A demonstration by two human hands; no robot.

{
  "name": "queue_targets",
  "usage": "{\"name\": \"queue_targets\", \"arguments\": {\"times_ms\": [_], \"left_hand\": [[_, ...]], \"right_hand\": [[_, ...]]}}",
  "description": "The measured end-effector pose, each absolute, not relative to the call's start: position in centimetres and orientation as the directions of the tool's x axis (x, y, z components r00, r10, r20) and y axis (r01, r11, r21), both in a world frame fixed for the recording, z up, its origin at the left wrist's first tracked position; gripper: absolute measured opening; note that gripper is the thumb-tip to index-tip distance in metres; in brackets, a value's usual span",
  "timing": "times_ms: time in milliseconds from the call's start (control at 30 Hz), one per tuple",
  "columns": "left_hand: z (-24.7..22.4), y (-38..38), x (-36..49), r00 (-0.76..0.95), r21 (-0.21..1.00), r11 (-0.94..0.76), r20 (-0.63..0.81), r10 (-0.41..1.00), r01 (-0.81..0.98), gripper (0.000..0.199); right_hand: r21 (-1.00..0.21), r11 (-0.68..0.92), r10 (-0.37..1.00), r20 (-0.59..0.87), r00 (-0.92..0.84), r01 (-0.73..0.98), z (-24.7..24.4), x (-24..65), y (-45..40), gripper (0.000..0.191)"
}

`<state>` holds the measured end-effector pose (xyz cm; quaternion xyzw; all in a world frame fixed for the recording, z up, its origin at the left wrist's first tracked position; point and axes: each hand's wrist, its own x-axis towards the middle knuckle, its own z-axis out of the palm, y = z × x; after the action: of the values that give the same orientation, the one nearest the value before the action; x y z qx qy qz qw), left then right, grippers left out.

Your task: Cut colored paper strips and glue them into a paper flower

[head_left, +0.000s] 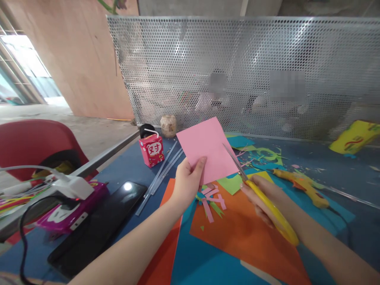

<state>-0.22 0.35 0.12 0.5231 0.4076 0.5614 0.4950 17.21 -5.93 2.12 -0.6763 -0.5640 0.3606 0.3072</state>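
Observation:
A pink paper square (208, 146) is pinched in my left hand (188, 180), thumb on top near its lower left edge. My right hand (264, 198) holds yellow-handled scissors (274, 213). Their metal blades lie over the right part of the pink paper; whether they cut into it I cannot tell. Below the paper, pink and green cut strips (212, 200) lie on an orange sheet (234, 221), which rests over a blue sheet (202, 261). A light green piece (231, 184) lies between my hands.
A yellow glue gun (303, 186) and paper scraps (267, 156) lie at right. On the left are clear glue sticks (160, 174), a red drink box (152, 150), a black phone (101, 225) and a purple power strip (71, 209). Behind stands a perforated metal screen (243, 51).

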Motion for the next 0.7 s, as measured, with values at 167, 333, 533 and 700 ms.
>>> {"name": "queue_targets", "arguments": {"times_ms": [167,333,533,700], "left_hand": [[0.1,0.4,-0.2,0.034,0.976,-0.173,0.179,0.983,-0.130,0.018],[0.0,0.3,-0.1,0.050,0.976,-0.174,0.181,0.982,-0.128,0.019],[0.0,0.4,-0.1,0.076,0.973,-0.179,0.192,0.979,-0.146,0.021],[0.1,0.3,-0.2,0.061,0.974,-0.176,0.186,0.981,-0.144,0.024]], "right_hand": [[-0.843,-0.171,0.985,-0.147,0.087,0.510,2.0,16.9,-6.2,0.040],[-0.863,-0.190,0.981,-0.152,0.118,0.468,0.7,16.6,-5.7,0.039],[-0.880,-0.181,0.983,-0.148,0.109,0.439,0.4,16.6,-5.5,0.037],[-0.893,-0.214,0.977,-0.199,0.078,0.396,0.8,16.6,-5.6,0.037]]}}
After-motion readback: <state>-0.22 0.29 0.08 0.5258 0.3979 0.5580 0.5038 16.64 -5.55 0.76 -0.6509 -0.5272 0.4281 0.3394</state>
